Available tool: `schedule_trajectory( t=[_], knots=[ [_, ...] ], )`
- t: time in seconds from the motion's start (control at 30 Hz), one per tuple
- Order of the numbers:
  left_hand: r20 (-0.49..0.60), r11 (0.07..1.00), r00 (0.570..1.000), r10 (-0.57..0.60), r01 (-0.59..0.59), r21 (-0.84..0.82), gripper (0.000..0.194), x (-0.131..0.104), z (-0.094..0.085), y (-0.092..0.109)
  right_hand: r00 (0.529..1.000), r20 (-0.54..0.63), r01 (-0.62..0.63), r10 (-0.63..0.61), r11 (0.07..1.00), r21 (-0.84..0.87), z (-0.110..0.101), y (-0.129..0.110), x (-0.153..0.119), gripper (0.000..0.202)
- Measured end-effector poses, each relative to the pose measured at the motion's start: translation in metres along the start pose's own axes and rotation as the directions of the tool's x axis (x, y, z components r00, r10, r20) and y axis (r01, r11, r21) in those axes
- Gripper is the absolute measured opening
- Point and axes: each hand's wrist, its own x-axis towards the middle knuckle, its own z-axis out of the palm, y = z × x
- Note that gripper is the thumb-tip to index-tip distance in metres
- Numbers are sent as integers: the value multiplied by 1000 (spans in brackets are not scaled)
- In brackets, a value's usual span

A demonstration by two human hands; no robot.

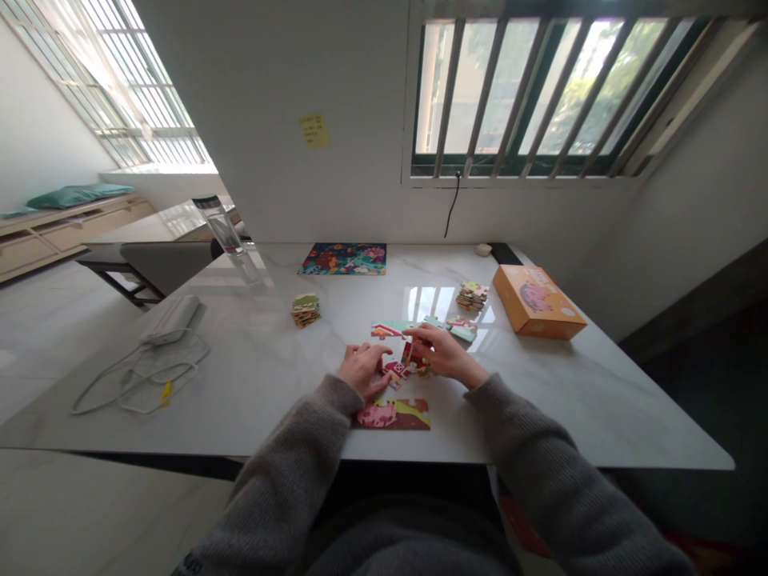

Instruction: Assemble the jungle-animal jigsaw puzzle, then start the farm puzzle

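Both hands are at the middle of the table, over loose jigsaw puzzle pieces. My left hand (pixel 361 370) has its fingers curled and its thumb at the edge of a puzzle piece with a red barn (pixel 396 371). My right hand (pixel 445 353) pinches a dark red puzzle piece (pixel 409 350) just above and beside it; the fingertips partly cover it. Behind them lies a puzzle strip with a red roof (pixel 387 329). Nearer to me, joined pieces with a pink pig (pixel 378 414) lie flat. Light green pieces (pixel 462 327) lie beyond my right hand.
Stacks of puzzle pieces stand at left (pixel 306 310) and right (pixel 473 296). An orange box (pixel 537 302) is on the right. A colourful picture sheet (pixel 345 258) lies by the wall. At left are a glass bottle (pixel 221 226) and a white device (pixel 173 319) with a looped cable.
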Motion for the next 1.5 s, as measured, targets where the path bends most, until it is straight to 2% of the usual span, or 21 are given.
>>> schedule_trajectory(
  t=[0.17, 0.3, 0.37, 0.43, 0.5, 0.7, 0.93, 1.1, 1.23, 1.37, 1.5],
  knots=[
    [1, 1000, 1000, -22, 22, 9, 34, 2, 0, 0, 999, -44, -30, 32, 998, 47, 0, 9, -1, 33],
    [-45, 999, 998, 37, -39, -27, 31, 0, -4, -2, 998, -46, -41, 48, 991, 130, 4, 16, -1, 33],
    [-62, 995, 994, 93, -96, -42, 42, -2, -5, -4, 998, -31, -41, 46, 987, 153, 6, 18, 0, 34],
    [-19, 988, 989, 144, -145, -53, 58, -3, -4, -5, 999, -22, -39, 43, 988, 152, 6, 20, 0, 34],
    [42, 984, 985, 169, -167, -62, 65, -3, -3, -6, 999, -26, -41, 44, 991, 125, 5, 20, 0, 34],
    [77, 988, 986, 151, -148, -34, 47, -3, -5, -10, 996, -76, -46, 48, 999, 28, 0, 18, -1, 32],
    [65, 992, 990, 126, -126, -9, 41, -2, -2, -14, 1000, -17, 7, -7, 1000, -20, 1, 14, -2, 37],
    [69, 992, 989, 127, -128, -3, 40, -1, 1, -17, 998, -48, 21, -27, 992, -128, -6, 24, -2, 39],
    [70, 992, 990, 125, -125, -10, 36, -2, 0, -17, 994, -98, 16, -42, 968, -252, -19, 33, -7, 31],
    [76, 993, 990, 117, -117, -6, 35, -2, -1, -15, 999, -1, -38, 40, 953, -300, -28, 31, -14, 15],
    [76, 993, 990, 118, -117, -8, 34, -2, 0, -16, 988, 116, -59, 103, 941, -333, -27, 16, -21, 29]
  ],
)
